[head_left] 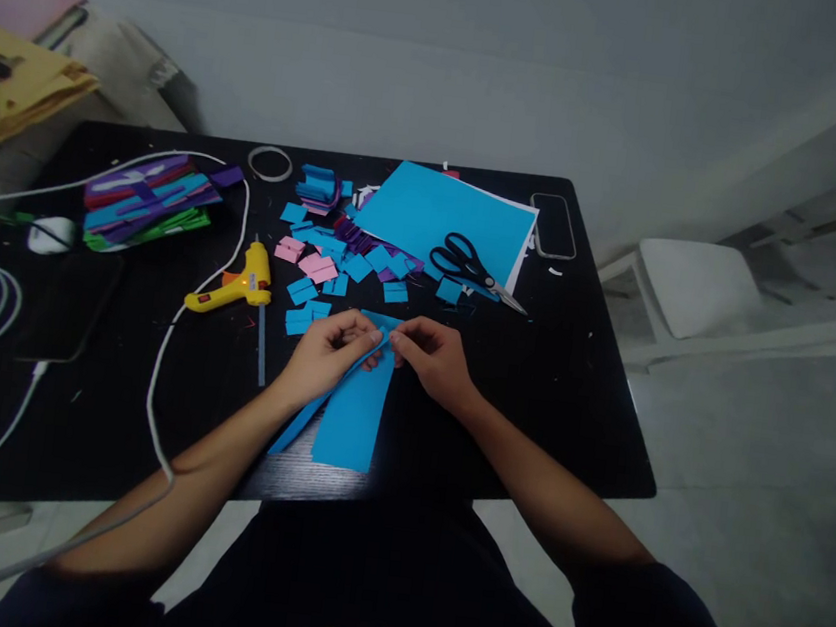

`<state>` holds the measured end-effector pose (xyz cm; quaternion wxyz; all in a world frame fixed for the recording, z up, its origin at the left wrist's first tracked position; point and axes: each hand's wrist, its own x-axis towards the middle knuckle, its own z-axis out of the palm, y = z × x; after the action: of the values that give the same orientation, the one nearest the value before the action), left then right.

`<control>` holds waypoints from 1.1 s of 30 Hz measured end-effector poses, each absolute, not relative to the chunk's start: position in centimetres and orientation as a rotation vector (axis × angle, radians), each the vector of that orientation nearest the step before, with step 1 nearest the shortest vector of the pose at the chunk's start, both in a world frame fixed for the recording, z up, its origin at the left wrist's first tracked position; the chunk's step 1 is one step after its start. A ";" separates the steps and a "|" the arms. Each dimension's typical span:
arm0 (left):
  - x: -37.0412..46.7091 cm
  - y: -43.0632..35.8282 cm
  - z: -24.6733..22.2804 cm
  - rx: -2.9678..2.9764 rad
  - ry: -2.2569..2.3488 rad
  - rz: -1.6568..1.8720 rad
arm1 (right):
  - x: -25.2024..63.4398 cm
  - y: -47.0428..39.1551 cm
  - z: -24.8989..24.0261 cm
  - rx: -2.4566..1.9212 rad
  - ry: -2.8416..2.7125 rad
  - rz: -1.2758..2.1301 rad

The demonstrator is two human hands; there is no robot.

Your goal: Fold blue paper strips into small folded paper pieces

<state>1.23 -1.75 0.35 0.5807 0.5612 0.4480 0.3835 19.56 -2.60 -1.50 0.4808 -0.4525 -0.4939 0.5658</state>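
1. Counter [529, 397]: black, its back edge set near the wall; everything noted below is on it or held just over it.
2. Blue sheet [441, 210]: far side of the counter, lying flat over white paper. Large and unfolded where visible; I judge it unused stock.
3. Paper bundle [148, 202]: left of centre, purple, blue, red and green layers stacked together.
4. Wide strip [353, 417]: blue, flat on the counter below the hands, running toward the wearer. No fold visible; I count it as work left.
5. Left hand [339, 345]: grip narrow, thumb and fingers closed on the narrow strip.
6. Right hand [432, 355]: grip also narrow, fingertips meeting at the strip's upper end. Light is dim and the contact small, so exactly how they pinch it is uncertain.
7. Narrow strip [304, 421]: blue, slanting from between the hands down to the left, beside the wide strip. Looks partway through being worked.
8. Scissors [481, 276]: black-handled, resting across the sheet's near edge, untouched.
9. Glue gun [244, 286]: yellow, left of the hands, glue stick [261, 346] protruding; lying idle.
10. Small pieces: blue [358, 267] and pink [317, 268], scattered beyond the hands. Many look creased; I judge this portion done.
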 end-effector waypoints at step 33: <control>0.8 -1.7 1.0 1.232 0.986 0.901 | 20.2 -2.7 -1.7 -0.953 -1.348 1.227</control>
<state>0.81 -1.66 1.05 0.6150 0.5347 0.4278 0.3909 20.24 -2.74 -1.74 0.5162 -0.3968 -0.5612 0.5110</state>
